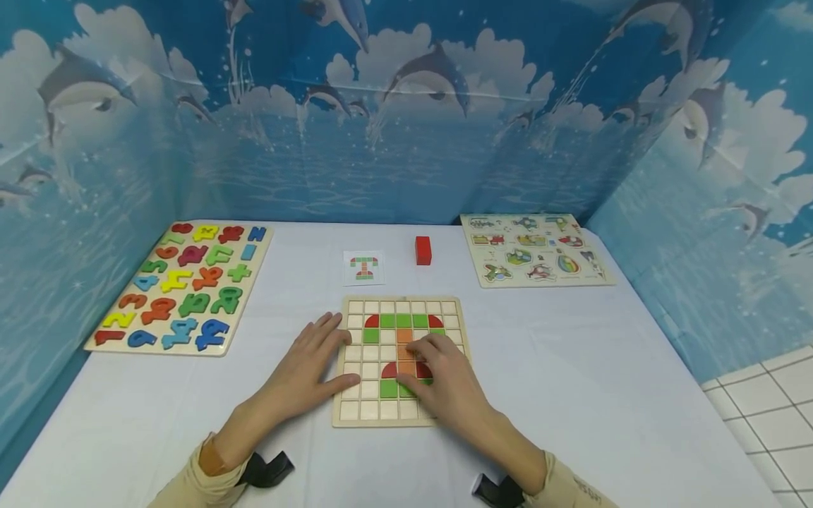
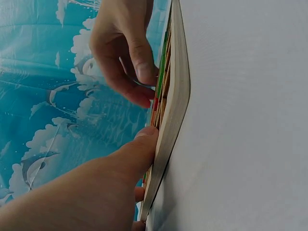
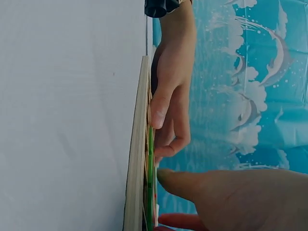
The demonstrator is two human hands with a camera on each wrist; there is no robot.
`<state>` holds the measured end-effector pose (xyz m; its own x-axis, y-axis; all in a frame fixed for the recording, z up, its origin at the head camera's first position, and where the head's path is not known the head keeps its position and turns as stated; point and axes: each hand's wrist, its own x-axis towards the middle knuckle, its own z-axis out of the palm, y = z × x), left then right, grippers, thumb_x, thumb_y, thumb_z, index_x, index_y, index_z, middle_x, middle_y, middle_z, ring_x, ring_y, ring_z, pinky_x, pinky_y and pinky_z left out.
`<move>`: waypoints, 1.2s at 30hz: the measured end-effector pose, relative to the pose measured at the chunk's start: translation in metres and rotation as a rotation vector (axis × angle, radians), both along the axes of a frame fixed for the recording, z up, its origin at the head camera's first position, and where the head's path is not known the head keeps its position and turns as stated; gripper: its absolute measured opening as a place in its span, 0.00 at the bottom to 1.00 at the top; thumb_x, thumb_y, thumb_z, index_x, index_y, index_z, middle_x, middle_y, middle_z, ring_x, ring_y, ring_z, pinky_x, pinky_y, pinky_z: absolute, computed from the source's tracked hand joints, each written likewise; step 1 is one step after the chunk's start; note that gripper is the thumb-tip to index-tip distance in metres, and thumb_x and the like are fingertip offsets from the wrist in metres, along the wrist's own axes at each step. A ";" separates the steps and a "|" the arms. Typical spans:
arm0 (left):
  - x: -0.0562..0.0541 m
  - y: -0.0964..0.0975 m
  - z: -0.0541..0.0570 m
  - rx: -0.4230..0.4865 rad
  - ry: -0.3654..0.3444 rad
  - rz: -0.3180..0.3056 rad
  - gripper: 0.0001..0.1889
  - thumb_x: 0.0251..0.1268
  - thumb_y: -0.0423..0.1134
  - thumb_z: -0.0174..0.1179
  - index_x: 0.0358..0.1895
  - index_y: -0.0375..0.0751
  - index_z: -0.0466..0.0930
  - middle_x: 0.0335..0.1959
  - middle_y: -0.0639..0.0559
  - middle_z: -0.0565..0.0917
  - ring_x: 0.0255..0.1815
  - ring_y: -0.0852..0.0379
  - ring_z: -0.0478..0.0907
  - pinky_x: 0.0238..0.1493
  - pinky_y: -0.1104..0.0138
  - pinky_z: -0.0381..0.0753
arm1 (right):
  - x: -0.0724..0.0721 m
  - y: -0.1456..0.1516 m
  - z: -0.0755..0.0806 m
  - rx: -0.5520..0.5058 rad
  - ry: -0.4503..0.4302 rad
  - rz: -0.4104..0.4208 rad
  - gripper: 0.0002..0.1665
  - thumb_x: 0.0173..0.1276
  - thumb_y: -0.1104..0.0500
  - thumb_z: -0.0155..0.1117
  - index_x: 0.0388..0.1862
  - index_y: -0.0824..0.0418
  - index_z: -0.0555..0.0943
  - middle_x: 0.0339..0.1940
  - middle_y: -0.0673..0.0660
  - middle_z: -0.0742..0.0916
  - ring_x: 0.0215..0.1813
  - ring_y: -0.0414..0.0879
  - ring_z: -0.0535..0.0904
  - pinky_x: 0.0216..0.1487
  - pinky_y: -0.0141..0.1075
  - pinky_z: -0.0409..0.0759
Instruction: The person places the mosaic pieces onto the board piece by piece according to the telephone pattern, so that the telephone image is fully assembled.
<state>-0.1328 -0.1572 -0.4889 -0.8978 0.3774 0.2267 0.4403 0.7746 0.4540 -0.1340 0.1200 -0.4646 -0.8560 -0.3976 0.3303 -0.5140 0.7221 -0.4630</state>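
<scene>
A wooden grid board (image 1: 353,409) lies on the table, bearing a pattern of flat tiles. Along its top are green tiles (image 1: 403,321) with a red rounded tile (image 1: 372,322) at the left end; orange tiles (image 1: 404,336) run down the middle. Near the bottom sit another red rounded tile (image 1: 389,370) and a green tile (image 1: 388,389). My left hand (image 1: 301,370) rests on the board's left edge, fingers spread. Over the lower right of the pattern, my right hand (image 1: 454,384) touches the tiles with thumb and bent fingers apart, covering some of them.
Behind the board lies a pattern card (image 1: 364,281), with a red block (image 1: 423,250) to its right. A number puzzle board (image 1: 219,346) is at the left, and a picture puzzle board (image 1: 540,279) at the back right. Dolphin-printed curtains (image 1: 394,183) border the table.
</scene>
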 end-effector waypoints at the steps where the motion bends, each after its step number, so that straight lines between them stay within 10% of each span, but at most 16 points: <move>1: 0.000 0.000 0.000 0.000 -0.004 0.000 0.31 0.67 0.62 0.68 0.64 0.47 0.73 0.83 0.37 0.63 0.86 0.36 0.54 0.84 0.39 0.53 | -0.001 0.001 -0.001 -0.005 -0.001 -0.005 0.26 0.58 0.49 0.86 0.52 0.58 0.87 0.46 0.50 0.85 0.41 0.40 0.77 0.41 0.32 0.81; 12: -0.001 -0.001 0.000 -0.010 -0.036 0.014 0.31 0.67 0.63 0.68 0.65 0.49 0.72 0.83 0.39 0.62 0.87 0.38 0.52 0.85 0.39 0.51 | -0.004 0.001 -0.004 0.060 0.048 0.214 0.26 0.65 0.41 0.79 0.56 0.53 0.89 0.55 0.50 0.83 0.56 0.43 0.76 0.55 0.40 0.83; 21: -0.001 0.000 0.001 -0.011 -0.037 0.015 0.31 0.68 0.63 0.67 0.65 0.49 0.73 0.83 0.39 0.63 0.87 0.38 0.52 0.85 0.39 0.52 | -0.003 0.003 -0.004 0.056 0.071 0.239 0.21 0.66 0.46 0.79 0.53 0.54 0.90 0.51 0.48 0.84 0.53 0.41 0.77 0.51 0.38 0.83; 36: -0.001 0.001 0.001 -0.007 -0.034 0.011 0.32 0.67 0.62 0.68 0.65 0.47 0.73 0.83 0.38 0.62 0.87 0.37 0.52 0.85 0.39 0.52 | -0.050 0.047 0.000 -0.084 -0.064 -0.002 0.31 0.66 0.55 0.79 0.66 0.61 0.82 0.60 0.57 0.87 0.64 0.52 0.80 0.66 0.52 0.81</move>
<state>-0.1337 -0.1559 -0.4881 -0.9092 0.3687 0.1936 0.4160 0.7825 0.4632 -0.1839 0.1675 -0.4650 -0.8772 -0.3689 0.3072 -0.4800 0.6806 -0.5535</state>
